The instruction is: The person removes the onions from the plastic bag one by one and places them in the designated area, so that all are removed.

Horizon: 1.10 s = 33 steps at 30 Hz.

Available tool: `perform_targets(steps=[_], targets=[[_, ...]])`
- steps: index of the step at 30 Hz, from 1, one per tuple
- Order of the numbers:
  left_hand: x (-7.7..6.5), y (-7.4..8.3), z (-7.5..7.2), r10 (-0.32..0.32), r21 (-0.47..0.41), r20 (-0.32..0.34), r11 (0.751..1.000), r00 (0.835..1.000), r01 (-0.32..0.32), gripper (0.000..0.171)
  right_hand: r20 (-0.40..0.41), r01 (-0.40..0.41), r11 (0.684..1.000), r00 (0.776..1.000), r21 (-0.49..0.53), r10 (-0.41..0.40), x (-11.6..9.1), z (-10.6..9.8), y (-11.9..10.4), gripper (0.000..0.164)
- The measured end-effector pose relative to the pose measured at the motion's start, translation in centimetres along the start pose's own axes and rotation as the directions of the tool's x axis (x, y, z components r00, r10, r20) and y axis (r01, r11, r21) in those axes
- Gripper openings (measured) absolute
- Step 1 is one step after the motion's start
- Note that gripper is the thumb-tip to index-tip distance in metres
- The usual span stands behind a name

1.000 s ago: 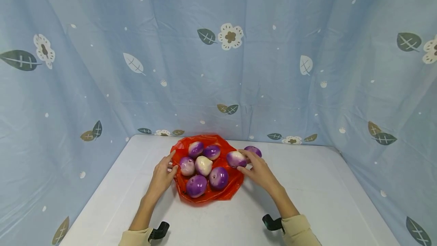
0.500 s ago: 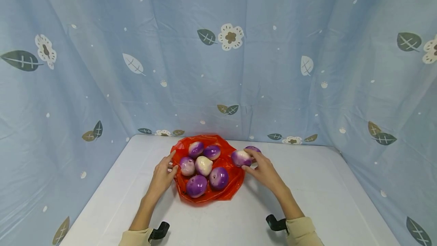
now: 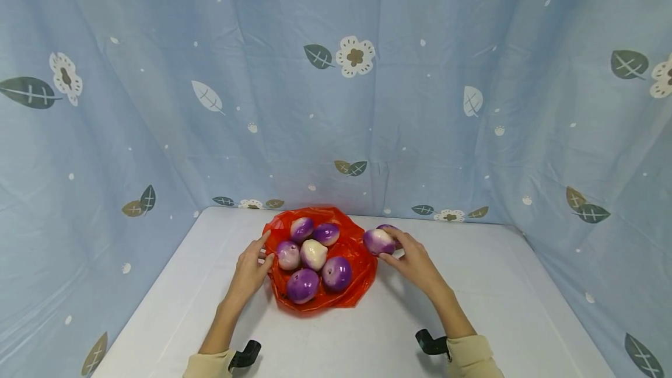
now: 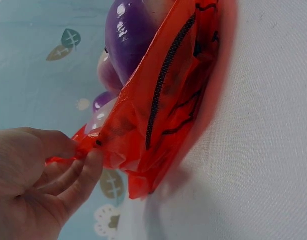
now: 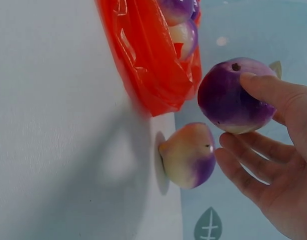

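A red plastic bag (image 3: 363,282) lies spread on the table with several glossy purple-and-white turnips (image 3: 314,255) in its mouth. At its left side my left hand (image 3: 249,270) pinches the bag's rim between thumb and fingers, as the left wrist view shows on the red film (image 4: 128,125). My right hand (image 3: 417,261) grips one turnip (image 5: 236,97), thumb on one side and fingers on the other, raised beside the bag's right edge. Another turnip (image 5: 191,156) rests on the table just beyond the bag, mostly hidden behind the held one in the head view.
The white table (image 3: 504,296) ends against a blue curtain (image 3: 420,150) printed with leaves and flowers, which also closes off both sides. Black wrist mounts (image 3: 245,354) stick out from both cuffs.
My right hand has moved right with the turnip, from over the bag's right edge to beside it. My left hand stays at the rim.
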State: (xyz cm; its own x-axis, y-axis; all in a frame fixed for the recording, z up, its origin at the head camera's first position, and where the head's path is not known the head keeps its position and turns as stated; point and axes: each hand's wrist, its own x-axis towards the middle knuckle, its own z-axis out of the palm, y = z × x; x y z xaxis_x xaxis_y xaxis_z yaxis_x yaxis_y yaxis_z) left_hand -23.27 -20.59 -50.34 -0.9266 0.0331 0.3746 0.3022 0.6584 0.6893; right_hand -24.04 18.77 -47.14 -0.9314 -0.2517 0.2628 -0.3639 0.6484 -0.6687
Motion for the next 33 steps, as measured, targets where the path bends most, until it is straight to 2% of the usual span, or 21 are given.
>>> perform_targets(steps=[12, 19, 26, 33], targets=[[0.1, 0.2, -0.1, -0.056, 0.013, 0.032, 0.998, 0.998, 0.055, 0.060, -0.050, -0.014, 0.999, 0.999, -0.032, 0.012, -0.5, -1.2, 1.2, 0.062], [0.0, 0.1, 0.0, -0.045, 0.008, 0.022, 0.999, 0.999, 0.044, 0.059, -0.057, 0.015, 0.999, 0.998, -0.034, -0.017, -0.8, -1.7, 2.0, 0.061], [0.1, 0.0, 0.0, -0.007, 0.000, -0.001, 1.000, 1.000, 0.007, 0.058, -0.062, 0.011, 0.999, 0.998, -0.044, -0.013, -1.1, -2.1, 2.5, 0.061], [0.1, 0.2, 0.1, -0.004, 0.003, -0.012, 1.000, 1.000, 0.004, 0.060, -0.078, 0.023, 0.998, 0.997, -0.051, -0.027, -1.1, -2.6, 3.0, 0.061]])
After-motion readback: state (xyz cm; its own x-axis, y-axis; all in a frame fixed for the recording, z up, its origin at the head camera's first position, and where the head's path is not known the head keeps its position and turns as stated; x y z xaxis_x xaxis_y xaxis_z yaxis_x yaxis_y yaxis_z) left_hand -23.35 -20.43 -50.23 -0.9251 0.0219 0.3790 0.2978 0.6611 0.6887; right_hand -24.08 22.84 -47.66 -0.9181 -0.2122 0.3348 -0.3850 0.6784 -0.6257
